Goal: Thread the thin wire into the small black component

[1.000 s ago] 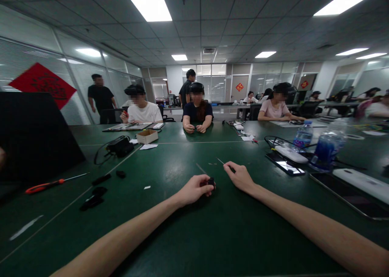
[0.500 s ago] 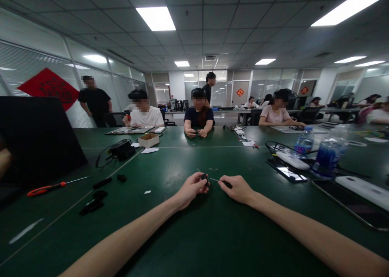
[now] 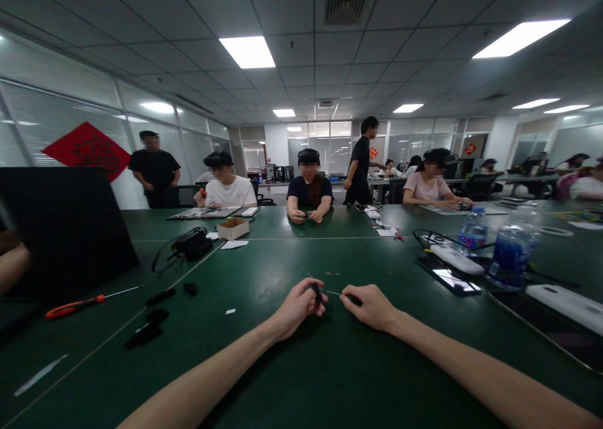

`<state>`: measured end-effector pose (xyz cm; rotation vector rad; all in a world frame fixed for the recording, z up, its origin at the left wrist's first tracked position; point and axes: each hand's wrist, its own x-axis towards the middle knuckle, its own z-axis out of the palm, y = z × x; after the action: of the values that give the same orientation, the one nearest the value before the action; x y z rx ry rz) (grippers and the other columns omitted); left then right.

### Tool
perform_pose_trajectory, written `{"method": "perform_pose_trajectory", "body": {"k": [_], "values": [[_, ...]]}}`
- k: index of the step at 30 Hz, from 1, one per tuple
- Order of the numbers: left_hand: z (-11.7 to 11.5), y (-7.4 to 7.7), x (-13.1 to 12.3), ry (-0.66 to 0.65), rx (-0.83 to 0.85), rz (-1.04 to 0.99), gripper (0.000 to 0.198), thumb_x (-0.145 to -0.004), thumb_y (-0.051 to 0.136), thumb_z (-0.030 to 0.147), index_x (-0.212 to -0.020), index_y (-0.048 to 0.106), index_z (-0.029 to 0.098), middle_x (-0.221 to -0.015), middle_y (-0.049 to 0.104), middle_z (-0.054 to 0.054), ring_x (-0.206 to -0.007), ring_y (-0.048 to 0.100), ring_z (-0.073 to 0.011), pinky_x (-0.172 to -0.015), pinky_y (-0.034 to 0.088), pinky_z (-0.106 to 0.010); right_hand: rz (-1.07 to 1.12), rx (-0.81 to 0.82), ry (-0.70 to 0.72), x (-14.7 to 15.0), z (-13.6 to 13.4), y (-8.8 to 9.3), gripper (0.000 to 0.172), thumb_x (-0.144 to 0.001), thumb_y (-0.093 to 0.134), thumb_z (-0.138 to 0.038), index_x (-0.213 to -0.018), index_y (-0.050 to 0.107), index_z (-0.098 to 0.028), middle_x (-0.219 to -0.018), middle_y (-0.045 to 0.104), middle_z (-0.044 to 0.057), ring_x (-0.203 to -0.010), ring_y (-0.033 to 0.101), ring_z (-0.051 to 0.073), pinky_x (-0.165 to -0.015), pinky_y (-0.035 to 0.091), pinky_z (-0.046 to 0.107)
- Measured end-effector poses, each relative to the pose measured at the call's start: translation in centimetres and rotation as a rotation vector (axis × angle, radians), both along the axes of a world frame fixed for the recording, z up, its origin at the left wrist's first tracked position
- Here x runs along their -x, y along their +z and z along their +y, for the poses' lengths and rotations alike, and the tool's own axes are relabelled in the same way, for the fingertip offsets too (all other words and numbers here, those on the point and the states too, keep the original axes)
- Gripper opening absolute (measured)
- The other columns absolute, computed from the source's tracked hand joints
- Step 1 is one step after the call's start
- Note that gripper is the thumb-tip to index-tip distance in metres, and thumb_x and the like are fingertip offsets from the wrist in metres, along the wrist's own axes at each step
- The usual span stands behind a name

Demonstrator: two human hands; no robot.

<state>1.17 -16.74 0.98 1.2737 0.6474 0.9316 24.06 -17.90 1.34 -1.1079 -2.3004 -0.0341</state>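
Note:
My left hand (image 3: 300, 306) is closed around a small black part (image 3: 317, 292), pinched between thumb and fingers; its exact kind is too small to make out. To the right, my right hand (image 3: 370, 306) grips a small screwdriver by its dark handle, mostly hidden in the fingers. The thin metal shaft of that screwdriver (image 3: 334, 293) points left toward the black part, its tip close to it. Whether the tip touches the part I cannot tell. Both hands are low over the green table (image 3: 292, 379).
At left lie an orange-handled screwdriver (image 3: 78, 306), several black pieces (image 3: 146, 331) and a dark panel (image 3: 66, 228). Farther back are a black adapter (image 3: 192, 244) and a cardboard box (image 3: 233, 228). Phones (image 3: 447, 274) and water bottles (image 3: 509, 253) stand right. People sit across the table.
The view has tilted up slightly, so things sit lower in the picture. The black part has turned a little in my left hand. A person in the background has walked right.

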Motion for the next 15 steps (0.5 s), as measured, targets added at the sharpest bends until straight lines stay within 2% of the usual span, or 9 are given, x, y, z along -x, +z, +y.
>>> {"method": "perform_pose_trajectory", "body": {"k": [5, 11, 15], "values": [[-0.28, 0.19, -0.11, 0.018, -0.059, 0.066, 0.033, -0.081, 0.049, 0.022, -0.114, 0.049, 0.017, -0.098, 0.058, -0.010, -0.071, 0.056, -0.0120, -0.063, 0.042, -0.025, 0.000, 0.017, 0.004, -0.03, -0.13, 0.19, 0.025, -0.092, 0.043, -0.036, -0.089, 0.063, -0.021, -0.066, 0.063, 0.000, -0.055, 0.055, 0.011, -0.056, 0.038, 0.022], [-0.40, 0.25, -0.11, 0.023, -0.135, 0.119, 0.040, -0.071, 0.051, 0.011, -0.111, 0.052, 0.017, -0.101, 0.058, -0.009, -0.075, 0.055, -0.0125, -0.062, 0.040, -0.024, -0.020, 0.029, 0.008, -0.11, -0.25, 0.35, 0.026, -0.091, 0.043, -0.037, -0.091, 0.064, -0.020, -0.070, 0.064, 0.000, -0.057, 0.056, 0.011, -0.058, 0.039, 0.022], [-0.29, 0.45, -0.13, 0.009, -0.097, 0.111, 0.034, -0.076, 0.049, 0.018, -0.110, 0.052, 0.016, -0.100, 0.058, -0.009, -0.071, 0.054, -0.0117, -0.059, 0.039, -0.023, -0.025, 0.014, 0.012, -0.21, -0.12, 0.21, 0.026, -0.092, 0.043, -0.036, -0.093, 0.064, -0.020, -0.071, 0.065, 0.000, -0.058, 0.057, 0.010, -0.059, 0.039, 0.021]]}}
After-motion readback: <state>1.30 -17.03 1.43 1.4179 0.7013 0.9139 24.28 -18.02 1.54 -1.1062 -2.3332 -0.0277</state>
